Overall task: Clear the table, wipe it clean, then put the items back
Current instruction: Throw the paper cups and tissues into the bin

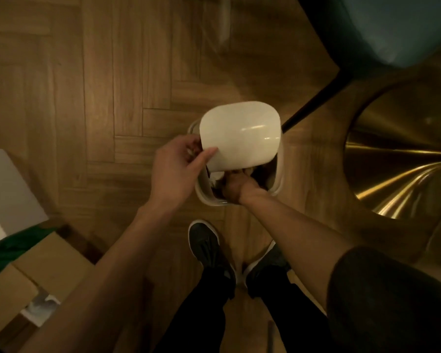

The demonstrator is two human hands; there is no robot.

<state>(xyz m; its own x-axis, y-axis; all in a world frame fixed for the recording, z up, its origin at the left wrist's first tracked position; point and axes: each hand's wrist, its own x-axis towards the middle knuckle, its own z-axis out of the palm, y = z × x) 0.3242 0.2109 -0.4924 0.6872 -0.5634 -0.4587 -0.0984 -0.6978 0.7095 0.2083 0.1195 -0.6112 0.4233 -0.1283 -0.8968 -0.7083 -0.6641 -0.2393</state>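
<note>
A small white waste bin [280,171] stands on the wooden floor just ahead of my feet. My left hand [175,171] holds its white lid [239,135] by the near left edge, thumb on top, tilting it up over the opening. My right hand [233,186] reaches down into the bin under the lid; its fingers are hidden inside, among something pale and dark. What it holds cannot be seen.
A gold, trumpet-shaped table base [397,169] rises at the right. A teal chair [392,29] with a black leg [308,108] stands at the upper right. Cardboard boxes [36,273] and green cloth [8,248] lie at the lower left. My dark shoes [209,250] are below the bin.
</note>
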